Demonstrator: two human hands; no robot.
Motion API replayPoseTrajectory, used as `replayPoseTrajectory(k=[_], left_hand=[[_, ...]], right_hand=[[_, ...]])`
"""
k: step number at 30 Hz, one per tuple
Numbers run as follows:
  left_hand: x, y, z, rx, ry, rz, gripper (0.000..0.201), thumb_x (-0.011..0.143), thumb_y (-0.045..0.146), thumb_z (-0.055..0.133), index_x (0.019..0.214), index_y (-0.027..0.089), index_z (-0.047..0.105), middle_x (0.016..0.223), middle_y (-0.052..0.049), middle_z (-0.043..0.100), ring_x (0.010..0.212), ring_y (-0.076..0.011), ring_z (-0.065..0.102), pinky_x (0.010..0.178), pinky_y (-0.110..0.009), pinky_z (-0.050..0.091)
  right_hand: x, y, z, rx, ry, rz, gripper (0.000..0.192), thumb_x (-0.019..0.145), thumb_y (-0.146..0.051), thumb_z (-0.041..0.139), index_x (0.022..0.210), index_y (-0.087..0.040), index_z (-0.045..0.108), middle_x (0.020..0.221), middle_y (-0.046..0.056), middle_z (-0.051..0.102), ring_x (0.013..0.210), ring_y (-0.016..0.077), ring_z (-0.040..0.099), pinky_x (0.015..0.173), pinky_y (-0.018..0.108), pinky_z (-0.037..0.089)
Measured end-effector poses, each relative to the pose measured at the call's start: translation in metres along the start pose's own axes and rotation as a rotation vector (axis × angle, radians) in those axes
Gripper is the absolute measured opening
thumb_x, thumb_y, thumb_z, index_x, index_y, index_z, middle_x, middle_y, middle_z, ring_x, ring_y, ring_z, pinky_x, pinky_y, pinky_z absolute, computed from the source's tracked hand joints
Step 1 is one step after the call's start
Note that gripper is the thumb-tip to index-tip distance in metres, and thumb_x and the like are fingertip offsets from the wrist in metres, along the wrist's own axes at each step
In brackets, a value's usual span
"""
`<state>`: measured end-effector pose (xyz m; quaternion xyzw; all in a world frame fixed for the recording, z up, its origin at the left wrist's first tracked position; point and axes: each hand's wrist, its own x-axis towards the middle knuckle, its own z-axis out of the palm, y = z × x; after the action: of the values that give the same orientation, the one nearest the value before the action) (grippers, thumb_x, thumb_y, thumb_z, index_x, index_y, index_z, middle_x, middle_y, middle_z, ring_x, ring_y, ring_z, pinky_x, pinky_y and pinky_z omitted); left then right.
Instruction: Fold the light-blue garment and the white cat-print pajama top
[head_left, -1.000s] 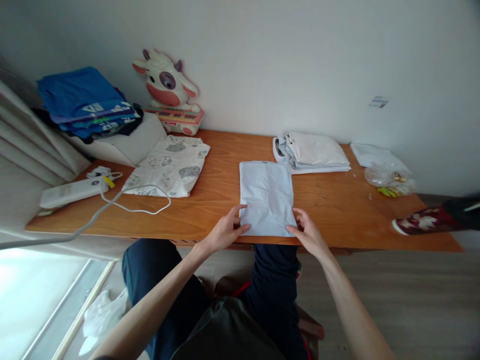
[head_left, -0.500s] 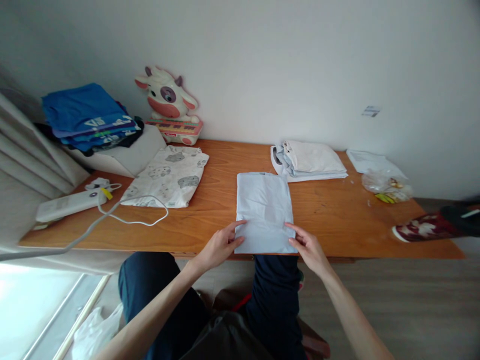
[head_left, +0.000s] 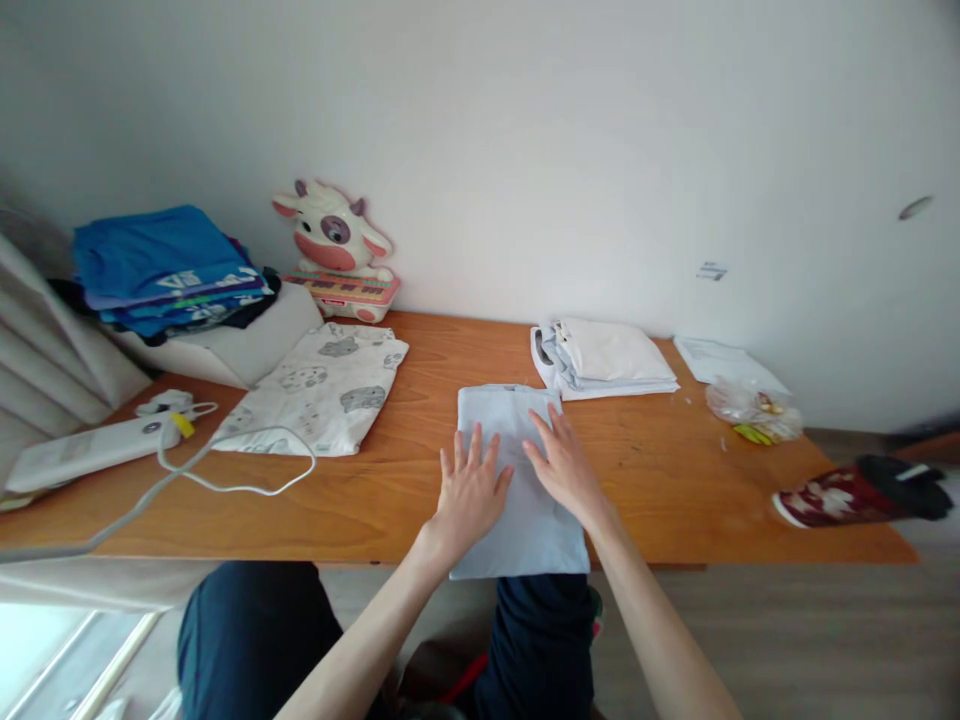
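Pressing flat on the pale blue folded cotton garment point(head_left: 517, 480), both hands now lie on top of the cloth with fingers spread, holding nothing. The left hand point(head_left: 471, 492) covers the garment's left half, and the right hand point(head_left: 564, 465) rests just beside it, a little farther from the body. A moment ago the same hands pinched the near corners of this garment at the table's front edge; they have since let go and slid forward onto its face. That shift suggests the gripping part of the fold is finished and the palms are smoothing or settling the cloth, though the far edge is partly hidden by the fingers, so how neat the fold is cannot be told.

The garment lies on the orange-brown wooden table point(head_left: 660, 470), its near end hanging slightly past the front edge, above the person's dark trousers. Behind it and to the right sits a stack of white folded clothes point(head_left: 607, 355), close but not touching. To the left lies a white cloth printed with grey animals point(head_left: 322, 385), with a white looped cable point(head_left: 247, 465) crossing its near corner. Against the wall stands a pink and white cow-shaped toy keyboard point(head_left: 337, 250), beside a pile of blue folded shirts point(head_left: 161, 265).
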<state>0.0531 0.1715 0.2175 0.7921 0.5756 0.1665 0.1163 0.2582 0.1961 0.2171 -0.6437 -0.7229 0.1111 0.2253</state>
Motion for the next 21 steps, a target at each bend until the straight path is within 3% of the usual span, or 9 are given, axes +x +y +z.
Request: replayPoseTrajectory(k=[4, 8, 17, 21], left_hand=[[0.016, 0.012, 0.038, 0.07, 0.107, 0.065, 0.063, 0.109, 0.039, 0.047, 0.169, 0.023, 0.041, 0.178, -0.015, 0.035, 0.167, -0.0433, 0.023, 0.131, -0.074, 0.02], [0.01, 0.002, 0.059, 0.083, 0.173, 0.136, 0.069, 0.108, 0.039, 0.046, 0.174, 0.022, 0.031, 0.18, -0.011, 0.032, 0.168, -0.0386, 0.021, 0.136, -0.067, 0.013], [0.015, 0.0, 0.054, 0.107, 0.147, 0.148, 0.07, 0.109, 0.04, 0.046, 0.173, 0.019, 0.03, 0.18, -0.014, 0.029, 0.169, -0.0386, 0.018, 0.136, -0.068, 0.011], [-0.014, 0.007, 0.049, 0.104, 0.114, 0.155, 0.07, 0.108, 0.042, 0.048, 0.172, 0.015, 0.034, 0.179, -0.017, 0.03, 0.168, -0.0389, 0.021, 0.136, -0.066, 0.017]], right_hand=[[0.042, -0.013, 0.032, -0.221, -0.092, 0.099, 0.059, 0.112, -0.042, 0.041, 0.171, -0.033, 0.036, 0.183, 0.006, 0.02, 0.168, 0.041, 0.016, 0.13, 0.071, 0.023], [0.042, -0.007, 0.054, -0.287, -0.02, 0.075, 0.059, 0.114, -0.046, 0.036, 0.172, -0.033, 0.034, 0.183, 0.005, 0.019, 0.169, 0.0361, 0.014, 0.133, 0.068, 0.016], [0.042, 0.001, 0.06, -0.3, -0.01, 0.059, 0.058, 0.114, -0.042, 0.031, 0.172, -0.033, 0.034, 0.183, 0.003, 0.019, 0.169, 0.0353, 0.015, 0.133, 0.065, 0.016], [0.043, 0.001, 0.063, -0.306, -0.015, 0.059, 0.059, 0.115, -0.043, 0.029, 0.172, -0.032, 0.034, 0.183, 0.003, 0.019, 0.169, 0.0355, 0.014, 0.133, 0.066, 0.016]])
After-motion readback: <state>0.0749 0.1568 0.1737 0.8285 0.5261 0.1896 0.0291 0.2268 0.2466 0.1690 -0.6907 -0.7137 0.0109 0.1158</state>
